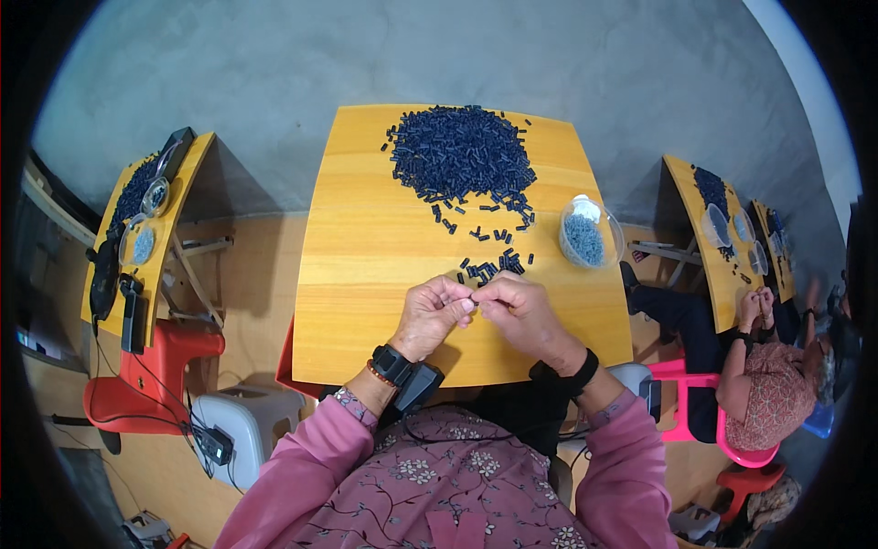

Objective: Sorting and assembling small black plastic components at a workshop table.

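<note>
Here the left hand [432,316] and right hand [521,316], nearly closed, pinch a tiny dark piece [474,300], mostly hidden, over the yellow wooden table [357,229], small dark-blue tubular pieces [465,151] heaped far and scattered nearer, a clear round plastic tub [619,245] of grey-blue bits [583,241] to the right.

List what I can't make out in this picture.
All in the head view:
Small dark piece: shape mostly covered by the person's fingers.
Dark pile: lower pieces buried under the top ones.
Co-worker's hands: too small to show what, if anything, they hold.
</note>
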`<action>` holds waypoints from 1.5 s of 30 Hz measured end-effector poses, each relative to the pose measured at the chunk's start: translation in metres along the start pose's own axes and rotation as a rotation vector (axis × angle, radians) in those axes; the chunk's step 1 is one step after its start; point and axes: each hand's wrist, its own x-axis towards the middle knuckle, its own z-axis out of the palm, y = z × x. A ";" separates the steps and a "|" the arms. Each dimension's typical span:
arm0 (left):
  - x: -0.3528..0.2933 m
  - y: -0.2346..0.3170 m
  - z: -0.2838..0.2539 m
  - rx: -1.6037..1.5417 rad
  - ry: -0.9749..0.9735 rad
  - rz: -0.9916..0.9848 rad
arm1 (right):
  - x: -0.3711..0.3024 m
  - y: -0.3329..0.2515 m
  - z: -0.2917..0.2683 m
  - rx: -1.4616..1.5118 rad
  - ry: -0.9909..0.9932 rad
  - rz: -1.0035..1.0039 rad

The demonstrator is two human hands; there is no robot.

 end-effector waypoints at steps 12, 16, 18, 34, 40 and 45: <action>0.003 -0.003 -0.003 -0.040 -0.022 0.025 | -0.002 -0.005 -0.001 0.263 0.098 0.345; 0.002 0.000 -0.001 -0.019 -0.014 0.020 | 0.004 -0.011 -0.004 0.138 0.079 0.196; 0.002 0.001 -0.001 -0.025 -0.020 0.011 | 0.005 -0.011 -0.004 0.124 0.077 0.175; 0.001 0.003 0.000 0.036 0.014 -0.016 | 0.012 -0.009 -0.009 -0.110 0.000 -0.105; -0.001 0.005 0.002 0.059 0.003 -0.012 | 0.014 -0.009 -0.009 -0.025 -0.010 -0.076; -0.001 0.003 0.002 0.089 0.010 0.005 | 0.018 -0.014 -0.011 -0.114 -0.068 -0.117</action>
